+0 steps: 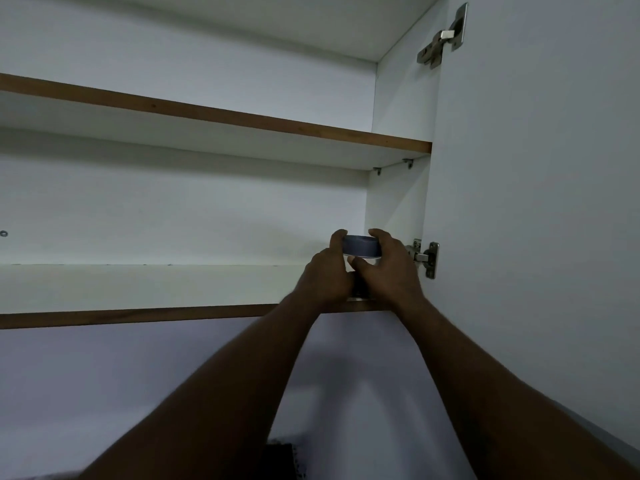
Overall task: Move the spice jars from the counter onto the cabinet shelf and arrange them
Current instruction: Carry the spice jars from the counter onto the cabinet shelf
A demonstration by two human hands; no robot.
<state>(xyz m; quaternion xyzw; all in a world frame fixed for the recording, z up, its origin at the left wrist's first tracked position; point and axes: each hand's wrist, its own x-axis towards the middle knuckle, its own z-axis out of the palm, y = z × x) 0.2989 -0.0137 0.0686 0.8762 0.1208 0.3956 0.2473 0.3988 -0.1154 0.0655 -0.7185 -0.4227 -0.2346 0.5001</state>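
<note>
A spice jar (pixel 361 249) with a grey-blue lid stands at the right end of the lower cabinet shelf (pixel 145 289), close to the cabinet's right wall. My left hand (pixel 327 275) grips it from the left and my right hand (pixel 389 271) grips it from the right, fingers curled over the lid's edge. Only the lid and a dark sliver of the body show between my hands; the rest of the jar is hidden. No other jar is in view.
The upper shelf (pixel 214 116) has a brown front edge and nothing visible on it. The open cabinet door (pixel 536 202) stands at the right, with hinges (pixel 426 258) next to my right hand. A white wall lies below the shelf.
</note>
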